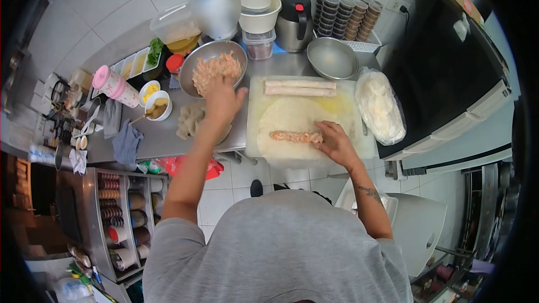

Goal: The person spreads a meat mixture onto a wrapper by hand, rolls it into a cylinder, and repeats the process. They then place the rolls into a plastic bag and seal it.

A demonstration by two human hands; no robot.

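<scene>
My left hand (223, 101) reaches into a metal bowl (190, 81) of pinkish-orange shredded filling (216, 70). Its thumb stands apart, while the fingertips are partly hidden against the filling. On a pale cutting board (255, 106) lies a flat round sheet of dough (275, 119). A strip of filling (292, 136) runs across this sheet. My right hand (337, 145) curves around the strip's right end, thumb on the near side and fingers on the far side. Behind the sheet, two pale rolls (300, 88) lie side by side on the board.
A plastic bag of white dough (380, 106) sits right of the board, near an empty metal bowl (332, 58). Small bowls (159, 106), a pink cup (115, 85) and a blue cloth (128, 143) are at left. A thermos jug (293, 22) stands behind.
</scene>
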